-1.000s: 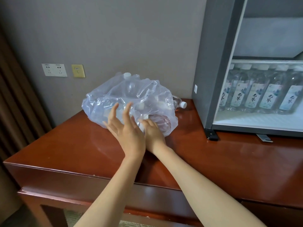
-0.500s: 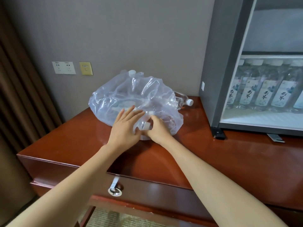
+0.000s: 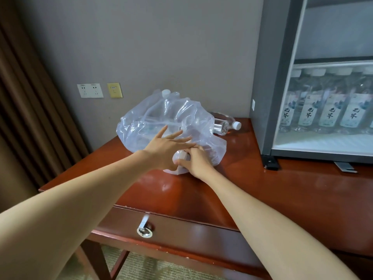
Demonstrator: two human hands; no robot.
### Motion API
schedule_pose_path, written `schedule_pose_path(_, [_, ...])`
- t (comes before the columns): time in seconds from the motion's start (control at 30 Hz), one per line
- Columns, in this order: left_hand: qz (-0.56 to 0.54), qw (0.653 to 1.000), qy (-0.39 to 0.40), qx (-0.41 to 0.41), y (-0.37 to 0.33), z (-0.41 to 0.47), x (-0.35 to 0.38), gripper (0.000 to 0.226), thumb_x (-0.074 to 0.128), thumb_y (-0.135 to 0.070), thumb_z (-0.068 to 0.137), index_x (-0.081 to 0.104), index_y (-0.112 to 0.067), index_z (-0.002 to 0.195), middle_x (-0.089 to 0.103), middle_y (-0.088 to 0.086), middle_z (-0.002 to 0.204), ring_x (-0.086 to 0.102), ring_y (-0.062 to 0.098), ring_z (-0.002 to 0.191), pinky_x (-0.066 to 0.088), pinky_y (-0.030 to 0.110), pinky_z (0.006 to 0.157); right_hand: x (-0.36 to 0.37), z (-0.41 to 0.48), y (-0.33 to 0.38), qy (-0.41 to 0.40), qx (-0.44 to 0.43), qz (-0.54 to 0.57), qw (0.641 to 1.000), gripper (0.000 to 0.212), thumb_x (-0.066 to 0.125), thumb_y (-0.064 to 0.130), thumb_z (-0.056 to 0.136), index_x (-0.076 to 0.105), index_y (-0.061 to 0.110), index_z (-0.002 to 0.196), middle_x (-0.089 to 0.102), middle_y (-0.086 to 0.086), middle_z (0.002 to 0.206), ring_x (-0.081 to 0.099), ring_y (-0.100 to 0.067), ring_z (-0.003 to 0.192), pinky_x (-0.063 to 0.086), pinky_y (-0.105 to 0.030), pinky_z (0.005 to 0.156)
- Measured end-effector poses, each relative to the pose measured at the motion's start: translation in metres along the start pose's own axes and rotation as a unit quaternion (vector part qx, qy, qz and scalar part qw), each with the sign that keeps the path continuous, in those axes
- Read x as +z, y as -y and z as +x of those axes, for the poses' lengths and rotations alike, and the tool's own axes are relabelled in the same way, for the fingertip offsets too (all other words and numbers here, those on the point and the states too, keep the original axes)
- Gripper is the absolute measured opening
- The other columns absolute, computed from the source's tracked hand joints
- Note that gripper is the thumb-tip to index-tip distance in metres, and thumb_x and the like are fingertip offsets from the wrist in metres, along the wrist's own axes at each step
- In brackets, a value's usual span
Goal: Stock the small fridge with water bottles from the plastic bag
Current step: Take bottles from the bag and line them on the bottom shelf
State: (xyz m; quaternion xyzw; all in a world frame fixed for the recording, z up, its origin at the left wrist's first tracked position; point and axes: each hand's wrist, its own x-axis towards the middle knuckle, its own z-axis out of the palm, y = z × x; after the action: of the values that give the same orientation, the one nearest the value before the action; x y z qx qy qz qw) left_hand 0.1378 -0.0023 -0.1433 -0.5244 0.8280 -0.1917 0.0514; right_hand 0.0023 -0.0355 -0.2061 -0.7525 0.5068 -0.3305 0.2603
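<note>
Both my grips are at the plastic bag [image 3: 171, 118] on the bench [image 3: 282, 188]. My left grip [image 3: 165, 147] lies flat on it, fingers spread; my right grip [image 3: 196, 161] curls round the white top of a bottle [image 3: 181, 155].

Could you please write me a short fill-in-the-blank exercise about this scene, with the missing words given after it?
1. The plastic bag sits on a wooden ____.
2. The left hand lies open on the bag, while the right hand grips the capped end of a ____ at the bag's edge.
3. A second bottle lies on its ____ behind the bag.
4. The fridge stands to the ____ of the bag.

Missing words: table; bottle; side; right.
</note>
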Motion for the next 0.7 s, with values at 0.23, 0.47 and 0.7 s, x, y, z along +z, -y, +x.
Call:
schedule_pose_path(0.23, [-0.034, 0.999, -0.033, 0.011, 0.008, 0.003, 0.01, 0.08, 0.059, -0.049, 0.084, 0.011, -0.048, 0.148, 0.013, -0.023, 0.157, -0.001, 0.008, 0.148, -0.01, 0.039, 0.119, -0.007, -0.01, -0.004, -0.041, -0.024, -0.001, 0.999, 0.052, 0.074, 0.044, 0.079, 0.06, 0.019, 0.123, 0.049, -0.003, 0.127, 0.055, -0.022, 0.112, 0.046, -0.034, 0.095])
schedule_pose_path(0.47, [-0.064, 0.996, -0.063, 0.008, -0.003, 0.006, 0.011, 0.069, 0.06, -0.052, 0.084, 0.027, -0.044, 0.145, 0.03, -0.019, 0.153, 0.006, 0.006, 0.147, -0.005, 0.037, 0.119, -0.027, -0.03, -0.016, -0.065, -0.06, 0.021, 0.996, 0.041, 0.07, 0.043, 0.082, 0.062, 0.02, 0.115, 0.064, 0.005, 0.108, 0.058, -0.015, 0.1, 0.047, -0.031, 0.084])
schedule_pose_path(0.7, [-0.122, 0.988, -0.096, -0.009, -0.01, 0.003, 0.009, 0.071, 0.066, -0.055, 0.077, 0.038, -0.041, 0.141, 0.037, -0.02, 0.149, 0.013, 0.006, 0.146, -0.002, 0.035, 0.12, -0.036, -0.046, -0.021, -0.098, -0.057, -0.002, 0.994, 0.032, 0.062, 0.047, 0.085, 0.058, 0.028, 0.11, 0.062, 0.012, 0.099, 0.058, -0.01, 0.082, 0.04, -0.024, 0.07])
